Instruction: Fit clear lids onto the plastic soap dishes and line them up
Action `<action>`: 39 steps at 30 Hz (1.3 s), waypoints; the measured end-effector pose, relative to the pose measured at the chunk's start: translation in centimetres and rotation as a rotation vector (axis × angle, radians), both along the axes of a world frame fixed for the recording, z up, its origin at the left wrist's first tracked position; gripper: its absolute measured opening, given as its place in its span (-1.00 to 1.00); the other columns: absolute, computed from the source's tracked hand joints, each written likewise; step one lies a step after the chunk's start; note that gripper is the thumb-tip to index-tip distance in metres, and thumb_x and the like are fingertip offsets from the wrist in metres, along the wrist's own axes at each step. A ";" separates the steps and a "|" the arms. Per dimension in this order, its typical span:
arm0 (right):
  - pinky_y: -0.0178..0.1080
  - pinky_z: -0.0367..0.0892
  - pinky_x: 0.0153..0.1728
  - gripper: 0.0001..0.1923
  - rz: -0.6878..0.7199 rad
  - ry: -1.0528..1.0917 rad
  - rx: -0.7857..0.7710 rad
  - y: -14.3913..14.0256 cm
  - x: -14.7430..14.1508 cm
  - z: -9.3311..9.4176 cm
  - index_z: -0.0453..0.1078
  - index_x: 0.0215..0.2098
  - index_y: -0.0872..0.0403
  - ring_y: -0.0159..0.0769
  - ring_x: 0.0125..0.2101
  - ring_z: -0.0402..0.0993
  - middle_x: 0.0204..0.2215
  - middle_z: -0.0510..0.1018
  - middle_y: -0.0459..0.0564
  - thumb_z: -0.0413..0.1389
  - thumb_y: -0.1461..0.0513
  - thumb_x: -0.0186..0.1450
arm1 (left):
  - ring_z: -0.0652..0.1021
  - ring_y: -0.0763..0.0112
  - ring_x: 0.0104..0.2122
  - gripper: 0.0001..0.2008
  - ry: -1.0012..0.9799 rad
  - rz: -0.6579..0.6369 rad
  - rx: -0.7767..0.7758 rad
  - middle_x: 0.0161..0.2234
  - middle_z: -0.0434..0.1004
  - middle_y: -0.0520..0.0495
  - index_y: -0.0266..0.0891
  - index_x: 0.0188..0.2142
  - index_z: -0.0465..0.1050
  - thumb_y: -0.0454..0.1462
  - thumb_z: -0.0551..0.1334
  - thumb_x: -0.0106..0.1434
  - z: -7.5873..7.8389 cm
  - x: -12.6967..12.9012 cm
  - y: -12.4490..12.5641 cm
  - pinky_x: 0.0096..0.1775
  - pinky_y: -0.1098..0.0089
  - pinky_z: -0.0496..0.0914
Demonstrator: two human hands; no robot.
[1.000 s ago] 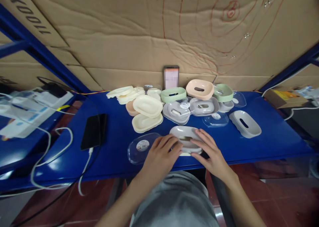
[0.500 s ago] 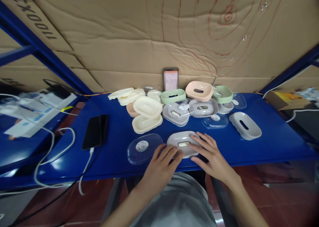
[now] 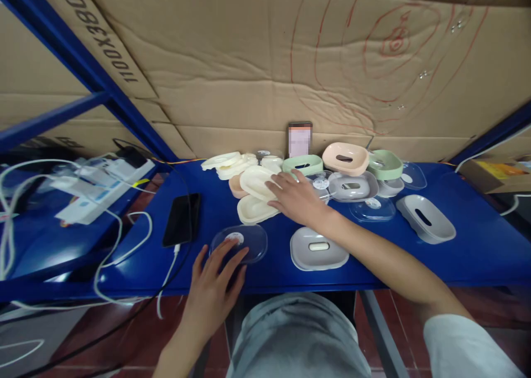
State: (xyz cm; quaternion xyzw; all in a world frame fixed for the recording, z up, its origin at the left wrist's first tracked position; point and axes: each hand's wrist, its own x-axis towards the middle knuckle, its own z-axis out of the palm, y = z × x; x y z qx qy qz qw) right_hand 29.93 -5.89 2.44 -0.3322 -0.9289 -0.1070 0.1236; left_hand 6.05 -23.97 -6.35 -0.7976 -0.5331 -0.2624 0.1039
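R hand (image 3: 299,200) at upper cream tray's (image 3: 255,183) R rim, fingers spread — can't tell if gripping. L hand (image 3: 212,284) splayed wide over clear lid (image 3: 256,244). Gray soap dish (image 3: 302,250) nr tabletop's (image 3: 280,281) front edge — blue strip btwn it & lid, wider gap twd 2nd gray dish (image 3: 436,227).

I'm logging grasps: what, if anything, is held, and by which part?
Left hand: spread over the clear lid, no visible grip. Right hand: at the right end of the upper cream tray; hold unclear.
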 end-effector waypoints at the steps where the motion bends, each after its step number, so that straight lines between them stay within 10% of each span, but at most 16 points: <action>1: 0.19 0.25 0.30 -0.59 -0.016 0.005 -0.012 0.0 0.7 0.1 0.42 0.28 0.14 0.12 0.25 0.44 0.25 0.54 0.26 0.13 0.13 0.54 | 0.56 -0.07 0.24 -0.63 -0.013 0.021 -0.004 0.28 0.50 -0.30 -0.13 0.25 0.41 -0.34 0.20 0.49 -0.1 -0.3 0.0 0.33 -0.26 0.28; 8: 0.29 0.10 0.42 -0.49 -0.123 0.060 -0.022 -1.6 9.3 -1.6 0.32 0.43 0.08 0.15 0.43 0.25 0.42 0.36 0.24 0.03 0.28 0.54 | 0.56 0.04 0.23 -0.63 -0.157 -0.058 0.017 0.21 0.55 -0.24 -0.12 0.18 0.45 -0.41 0.21 0.44 0.5 3.6 -0.7 0.28 -0.11 0.43; 15: 0.22 0.05 0.46 -0.48 -0.011 0.042 0.052 -2.4 11.1 -3.2 0.36 0.41 0.03 -0.03 0.35 0.40 0.33 0.51 0.15 0.00 0.39 0.54 | 0.56 0.02 0.22 -0.77 -0.086 -0.300 -0.100 0.19 0.58 -0.24 -0.19 0.11 0.52 -0.26 0.22 0.52 1.8 10.5 1.3 0.22 -0.04 0.49; 23: 0.34 0.08 0.45 -0.34 -0.006 0.158 -0.148 -4.5 12.2 -3.4 0.20 0.51 -0.12 0.09 0.50 0.12 0.50 0.24 0.11 0.19 0.01 0.51 | 0.57 0.08 0.16 -0.83 -0.209 -0.268 -0.104 0.11 0.59 -0.22 -0.18 0.04 0.51 -0.31 0.26 0.49 1.0 8.7 1.5 0.13 0.09 0.55; 33: 0.29 0.19 0.43 -0.49 -0.010 0.144 -0.206 -4.1 12.8 -3.3 0.24 0.49 -0.11 0.01 0.50 0.13 0.51 0.23 0.10 0.02 0.14 0.60 | 0.54 0.07 0.16 -0.82 -0.292 -0.273 -0.074 0.07 0.55 -0.25 -0.21 -0.01 0.49 -0.37 0.31 0.42 0.6 8.4 0.9 0.15 0.09 0.54; 39: 0.31 0.17 0.43 -0.29 -0.051 0.104 -0.181 -3.6 12.9 -3.7 0.20 0.51 -0.06 0.14 0.50 0.10 0.53 0.15 0.17 0.26 0.15 0.46 | 0.53 0.06 0.15 -0.86 -0.375 -0.252 -0.114 0.07 0.52 -0.26 -0.19 -0.08 0.48 -0.36 0.30 0.38 1.0 7.9 0.5 0.14 0.07 0.54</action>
